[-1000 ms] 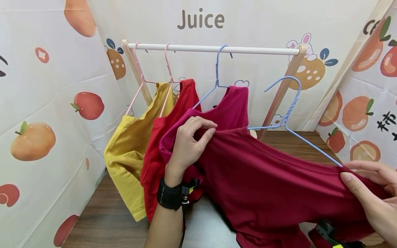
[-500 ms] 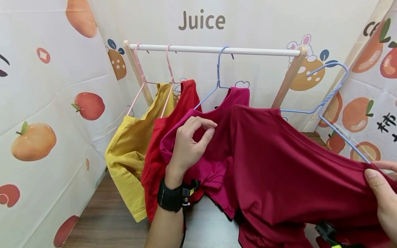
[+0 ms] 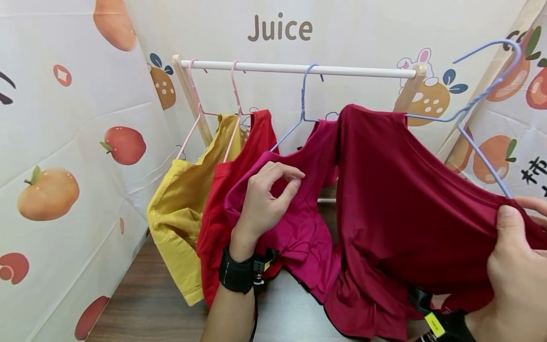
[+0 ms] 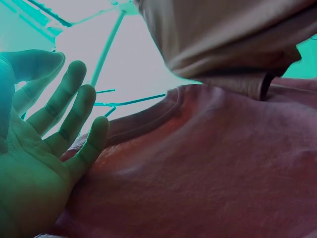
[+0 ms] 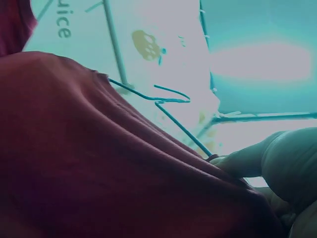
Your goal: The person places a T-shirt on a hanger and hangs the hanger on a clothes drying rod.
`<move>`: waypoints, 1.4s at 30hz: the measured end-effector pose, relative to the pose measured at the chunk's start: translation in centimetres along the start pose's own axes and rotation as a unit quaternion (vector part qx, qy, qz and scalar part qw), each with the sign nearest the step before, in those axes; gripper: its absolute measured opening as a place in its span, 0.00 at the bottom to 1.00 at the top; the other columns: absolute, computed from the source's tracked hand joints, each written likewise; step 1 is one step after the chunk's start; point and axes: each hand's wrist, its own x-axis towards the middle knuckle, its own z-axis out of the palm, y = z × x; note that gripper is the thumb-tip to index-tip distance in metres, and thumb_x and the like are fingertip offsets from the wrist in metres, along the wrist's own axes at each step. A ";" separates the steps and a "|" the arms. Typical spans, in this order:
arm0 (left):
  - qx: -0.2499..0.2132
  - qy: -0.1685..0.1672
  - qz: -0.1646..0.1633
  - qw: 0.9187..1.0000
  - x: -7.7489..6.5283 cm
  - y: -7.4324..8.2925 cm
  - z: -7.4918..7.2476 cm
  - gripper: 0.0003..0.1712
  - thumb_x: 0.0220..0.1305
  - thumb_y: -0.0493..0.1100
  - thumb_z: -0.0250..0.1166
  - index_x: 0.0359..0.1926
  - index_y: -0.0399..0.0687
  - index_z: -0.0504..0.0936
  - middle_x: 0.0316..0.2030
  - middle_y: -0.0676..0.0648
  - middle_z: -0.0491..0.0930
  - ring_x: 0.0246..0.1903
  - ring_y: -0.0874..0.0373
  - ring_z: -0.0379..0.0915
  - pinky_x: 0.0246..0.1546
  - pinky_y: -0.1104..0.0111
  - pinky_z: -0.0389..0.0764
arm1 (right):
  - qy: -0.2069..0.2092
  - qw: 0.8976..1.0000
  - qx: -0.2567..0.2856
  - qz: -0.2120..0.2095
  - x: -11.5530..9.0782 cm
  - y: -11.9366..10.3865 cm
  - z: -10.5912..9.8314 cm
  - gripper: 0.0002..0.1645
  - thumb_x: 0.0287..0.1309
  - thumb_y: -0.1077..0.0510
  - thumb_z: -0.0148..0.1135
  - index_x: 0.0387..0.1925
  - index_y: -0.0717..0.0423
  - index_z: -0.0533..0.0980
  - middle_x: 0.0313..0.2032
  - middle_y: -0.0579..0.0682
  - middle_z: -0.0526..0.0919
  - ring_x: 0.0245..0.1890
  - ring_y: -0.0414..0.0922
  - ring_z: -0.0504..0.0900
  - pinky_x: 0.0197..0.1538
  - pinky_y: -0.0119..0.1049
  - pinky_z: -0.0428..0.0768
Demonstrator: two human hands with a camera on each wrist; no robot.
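My right hand (image 3: 514, 251) pinches the shoulder of a dark red shirt (image 3: 397, 190) together with the end of the blue hanger (image 3: 481, 156) inside it. The shirt is held up at the right, in front of the rack, its hanger hook free of the rail. In the right wrist view, the thumb (image 5: 242, 161) presses the fabric at the hanger's end. My left hand (image 3: 267, 194) is raised in front of a magenta shirt (image 3: 295, 213) and holds nothing. The left wrist view shows its fingers (image 4: 81, 111) spread and relaxed beside the cloth.
A white rail (image 3: 273, 68) on wooden posts spans the back. From it hang a yellow shirt (image 3: 175, 218) and a red shirt (image 3: 215, 213) on pink hangers, then the magenta shirt on a blue hanger (image 3: 303, 95). Fruit-print cloth (image 3: 363, 28) encloses the wooden table (image 3: 141, 294).
My right hand has moved the dark red shirt and its hanger rightward, then up. The shirt has come away from my left hand, which has stayed nearly in place.
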 end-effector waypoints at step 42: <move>-0.100 -0.071 0.188 0.975 -0.7 8.6 1.0 0.08 0.63 0.30 0.64 0.42 0.40 0.84 0.35 0.48 0.85 0.35 0.65 0.77 0.40 0.79 0.79 | -0.154 0.882 -0.250 -0.369 -2.2 0.7 3.6 0.18 0.65 0.56 0.64 0.56 0.49 0.83 0.28 0.14 0.69 0.28 0.21 0.66 0.45 0.30 0.60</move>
